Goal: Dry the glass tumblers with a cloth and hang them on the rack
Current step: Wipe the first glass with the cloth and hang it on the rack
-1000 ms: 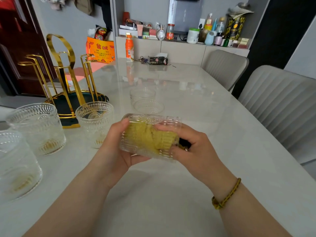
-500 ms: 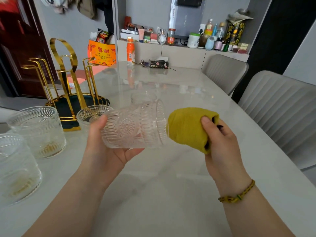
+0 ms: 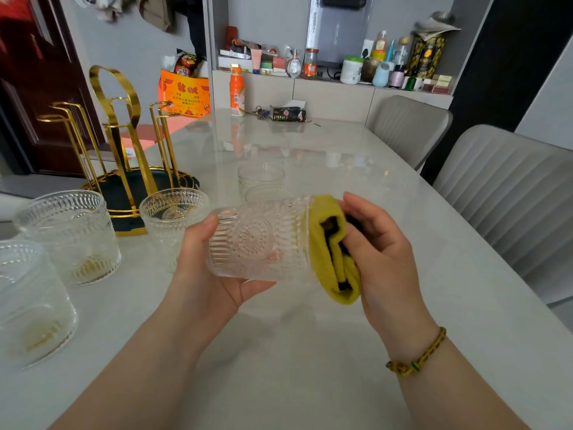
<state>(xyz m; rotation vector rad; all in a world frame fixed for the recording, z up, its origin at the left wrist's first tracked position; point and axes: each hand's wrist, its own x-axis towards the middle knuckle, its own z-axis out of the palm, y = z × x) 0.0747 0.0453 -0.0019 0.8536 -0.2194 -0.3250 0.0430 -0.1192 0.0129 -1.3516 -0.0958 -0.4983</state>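
Pale table (image 3: 310, 352), 2 grey chairs (image 3: 508, 193) — cluttered shelf (image 3: 335, 80)

Ribbed, embossed clear glass tumbler (image 3: 257, 243), soft matt yellow cloth (image 3: 328, 252), shiny gold metal rack (image 3: 124, 144), glossy pale table (image 3: 341, 352).

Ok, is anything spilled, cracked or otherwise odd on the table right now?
Nothing looks spilled or broken. One oddity: the tumbler at the left edge and the tumbler behind it show yellowish patches at the bottom, residue or a reflection of the gold rack; I cannot tell which.
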